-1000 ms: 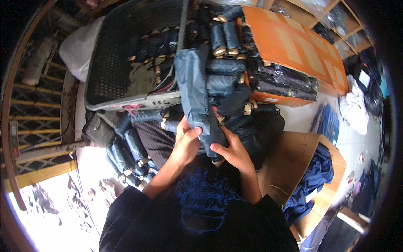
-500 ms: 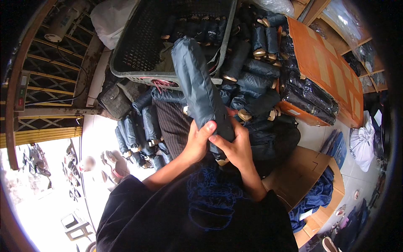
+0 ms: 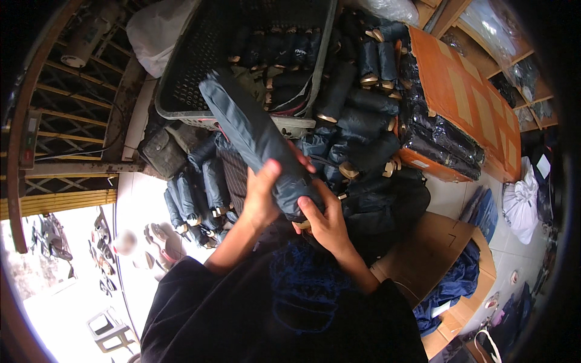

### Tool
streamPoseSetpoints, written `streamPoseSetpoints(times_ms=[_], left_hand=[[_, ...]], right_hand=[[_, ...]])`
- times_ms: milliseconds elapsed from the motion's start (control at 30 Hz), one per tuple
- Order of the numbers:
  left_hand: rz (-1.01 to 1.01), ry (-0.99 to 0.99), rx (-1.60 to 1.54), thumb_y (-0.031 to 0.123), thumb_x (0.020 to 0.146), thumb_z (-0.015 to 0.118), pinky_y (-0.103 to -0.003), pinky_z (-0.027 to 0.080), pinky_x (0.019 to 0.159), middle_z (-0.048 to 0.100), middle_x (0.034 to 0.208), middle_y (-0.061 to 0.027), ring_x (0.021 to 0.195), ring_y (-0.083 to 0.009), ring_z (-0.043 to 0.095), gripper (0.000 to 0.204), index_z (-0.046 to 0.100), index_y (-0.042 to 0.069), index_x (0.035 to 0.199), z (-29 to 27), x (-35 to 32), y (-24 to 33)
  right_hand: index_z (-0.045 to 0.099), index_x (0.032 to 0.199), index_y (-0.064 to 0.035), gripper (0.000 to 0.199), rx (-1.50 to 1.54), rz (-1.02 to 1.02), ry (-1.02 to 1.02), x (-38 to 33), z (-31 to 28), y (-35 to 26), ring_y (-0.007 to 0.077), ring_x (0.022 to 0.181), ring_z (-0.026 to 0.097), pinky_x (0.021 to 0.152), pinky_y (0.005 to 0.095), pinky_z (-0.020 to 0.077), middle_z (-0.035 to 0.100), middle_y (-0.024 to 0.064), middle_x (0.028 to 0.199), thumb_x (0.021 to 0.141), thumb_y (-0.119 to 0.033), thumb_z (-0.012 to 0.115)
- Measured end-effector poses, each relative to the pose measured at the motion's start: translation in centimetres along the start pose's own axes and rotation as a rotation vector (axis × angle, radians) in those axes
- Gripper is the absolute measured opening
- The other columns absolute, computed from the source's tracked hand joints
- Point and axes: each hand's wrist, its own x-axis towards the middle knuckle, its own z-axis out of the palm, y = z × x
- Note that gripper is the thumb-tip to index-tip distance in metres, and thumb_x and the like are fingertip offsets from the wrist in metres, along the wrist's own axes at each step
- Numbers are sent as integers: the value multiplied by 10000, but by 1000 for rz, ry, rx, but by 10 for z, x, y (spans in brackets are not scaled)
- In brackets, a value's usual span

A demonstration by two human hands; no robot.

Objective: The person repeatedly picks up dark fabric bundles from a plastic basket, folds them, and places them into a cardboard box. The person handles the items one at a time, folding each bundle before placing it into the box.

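Slate-blue tubular fabric bundle [image 3: 242, 127] tilts before a dark plastic basket [image 3: 181, 91], our left hand [image 3: 260, 196] and right hand [image 3: 327, 218] curled around its lower half; pale lettering [image 3: 299, 52] marks a black cylindrical roll [image 3: 298, 60] inside.

Saw smooth, faintly glossy cloth on the long blue-grey tube-shaped bundle [image 3: 251, 134], perforated matt plastic on the dark rectangular crate [image 3: 183, 94]. Noted glossy, crinkled plastic on the boxed black packages [image 3: 443, 145] and smooth, matt cardboard on the open brown carton [image 3: 423, 249].
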Motion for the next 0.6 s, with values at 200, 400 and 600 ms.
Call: streamPoseSetpoints(times_ms=[200,400,600], left_hand=[[-122,-41,11,455,770,714,-421,482,915,586,1096,-192,1061,-295,578,698,435,-8,1211,8,-19,-9],[130,11,-197,606,792,613,-441,451,918,502,1040,-111,969,-283,558,798,332,71,1314,-6,-10,16],[169,139,-61,343,704,796,-395,519,713,557,829,-129,771,-269,608,650,411,37,1130,5,-32,11]], right_hand=[[435,1110,17,362,17,-125,81,-2,-3,-7,95,682,578,453,213,497,562,91,927,871,-162,640],[397,1089,-14,395,-88,-73,-158,2,-4,-15,77,633,554,502,214,466,547,79,912,867,-173,682],[346,1174,-1,477,-228,-393,-74,9,17,12,173,960,532,815,297,454,449,119,1097,856,-124,679]])
